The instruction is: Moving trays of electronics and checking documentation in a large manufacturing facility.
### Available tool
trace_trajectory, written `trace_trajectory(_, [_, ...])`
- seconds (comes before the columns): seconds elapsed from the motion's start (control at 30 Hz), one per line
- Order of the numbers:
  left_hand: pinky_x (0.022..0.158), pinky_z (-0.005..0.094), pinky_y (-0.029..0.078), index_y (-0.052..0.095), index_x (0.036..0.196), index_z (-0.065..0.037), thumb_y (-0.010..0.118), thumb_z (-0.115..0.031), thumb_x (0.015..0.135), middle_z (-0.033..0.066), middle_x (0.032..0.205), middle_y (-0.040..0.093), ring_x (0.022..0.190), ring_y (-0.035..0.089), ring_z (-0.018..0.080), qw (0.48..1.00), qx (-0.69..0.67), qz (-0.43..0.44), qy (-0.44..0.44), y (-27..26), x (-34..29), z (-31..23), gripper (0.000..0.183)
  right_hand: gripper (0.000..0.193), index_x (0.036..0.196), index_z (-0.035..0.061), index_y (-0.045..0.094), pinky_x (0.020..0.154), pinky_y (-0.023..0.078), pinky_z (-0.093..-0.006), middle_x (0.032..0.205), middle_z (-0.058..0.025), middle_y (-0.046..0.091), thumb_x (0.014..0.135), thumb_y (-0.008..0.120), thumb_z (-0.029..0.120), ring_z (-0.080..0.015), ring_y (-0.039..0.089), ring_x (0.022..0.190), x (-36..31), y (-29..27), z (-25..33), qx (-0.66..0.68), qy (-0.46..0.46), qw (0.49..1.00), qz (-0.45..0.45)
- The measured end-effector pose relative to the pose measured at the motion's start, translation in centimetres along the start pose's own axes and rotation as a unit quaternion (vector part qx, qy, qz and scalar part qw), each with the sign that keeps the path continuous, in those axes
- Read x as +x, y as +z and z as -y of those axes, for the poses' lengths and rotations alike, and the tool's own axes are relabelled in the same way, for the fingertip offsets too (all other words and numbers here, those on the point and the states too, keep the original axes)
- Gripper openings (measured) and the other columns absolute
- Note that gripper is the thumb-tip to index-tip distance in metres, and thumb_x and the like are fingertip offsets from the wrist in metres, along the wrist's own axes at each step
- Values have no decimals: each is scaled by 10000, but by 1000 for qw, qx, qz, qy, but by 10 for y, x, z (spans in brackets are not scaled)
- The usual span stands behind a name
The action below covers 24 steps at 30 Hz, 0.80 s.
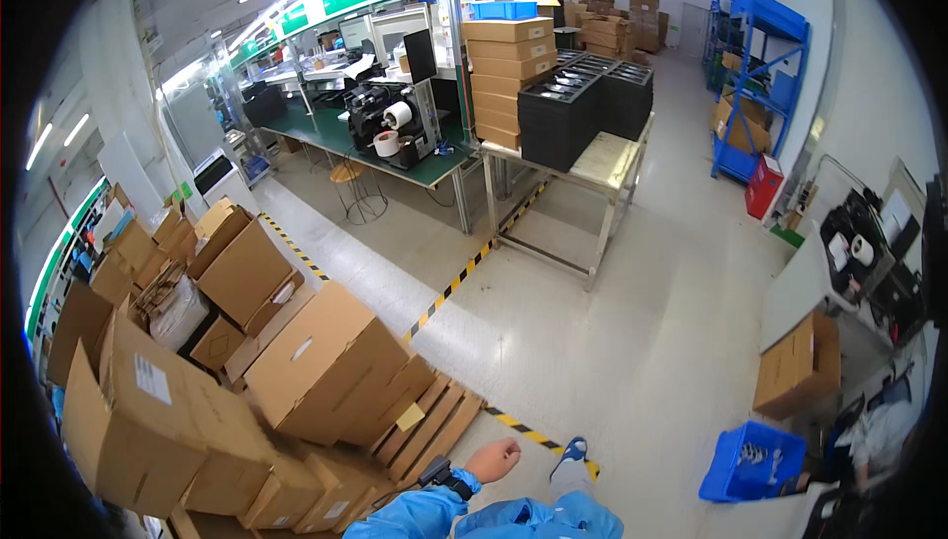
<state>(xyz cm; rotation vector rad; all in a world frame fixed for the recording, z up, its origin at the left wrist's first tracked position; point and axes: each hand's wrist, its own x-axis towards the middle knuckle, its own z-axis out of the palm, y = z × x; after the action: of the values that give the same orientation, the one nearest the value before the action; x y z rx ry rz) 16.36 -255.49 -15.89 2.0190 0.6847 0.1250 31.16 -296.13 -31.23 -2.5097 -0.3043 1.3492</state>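
My left hand [494,460] hangs low at the bottom middle, its fingers curled in and nothing visible in them. A blue sleeve [410,517] covers that arm, and a black device on a strap [444,478] sits at the wrist. Closest to the hand is a wooden pallet [434,430], just to its left and below it, with a large brown cardboard box [331,361] standing beside it. The hand touches neither. One foot in a blue shoe [571,452] is on the floor to the right of the hand. My right hand is out of view.
Stacked cardboard boxes [158,411] fill the left. Ahead, a metal-framed table [607,159] carries black trays [563,124] and brown cartons [509,75]. A green workbench [316,134] stands beyond. A blue bin [755,460] and blue shelving [760,75] line the right. Striped tape [449,292] marks the floor.
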Motion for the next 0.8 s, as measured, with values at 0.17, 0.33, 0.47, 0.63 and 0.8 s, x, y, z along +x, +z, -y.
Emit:
trace_trajectory(0.17, [797,411,512,678,943,-27,609,-354,832,196,909,679,868,657,326,977,-1,-43,-210,-20,71,52,351,263,855,34,691,754,532,-394,852,-158,700,805,661,290,-300,679,808,161,-126,103,-85,5,996,13])
trace_trajectory(0.33, [762,362,524,667,977,-45,623,-278,847,133,906,691,828,654,242,930,-70,-83,-350,-30,77,116,270,245,841,34,691,734,537,-378,833,-152,702,802,671,275,-290,687,777,344,-249,234,-206,-17,977,-59])
trace_trajectory(0.47, [820,353,495,660,990,-34,609,-250,864,129,952,681,888,621,227,883,-229,-185,-366,-47,151,164,255,152,863,-17,642,611,535,-285,748,-125,684,826,668,128,-167,656,660,455,-302,419,-131,-162,970,-126])
trace_trajectory(0.63, [894,342,459,652,1006,-19,592,-215,885,123,1009,670,962,580,209,823,-367,-295,-319,-137,249,209,237,263,940,26,689,670,551,-350,794,-109,711,804,648,247,-200,689,728,460,-260,662,-184,-201,962,7])
trace_trajectory(0.8, [718,324,496,651,1027,-3,604,-229,873,108,872,675,789,605,198,785,-407,-347,-313,-300,346,206,278,312,946,12,671,648,542,-371,867,-145,699,879,582,303,-254,671,759,419,-160,834,-250,-381,887,68])
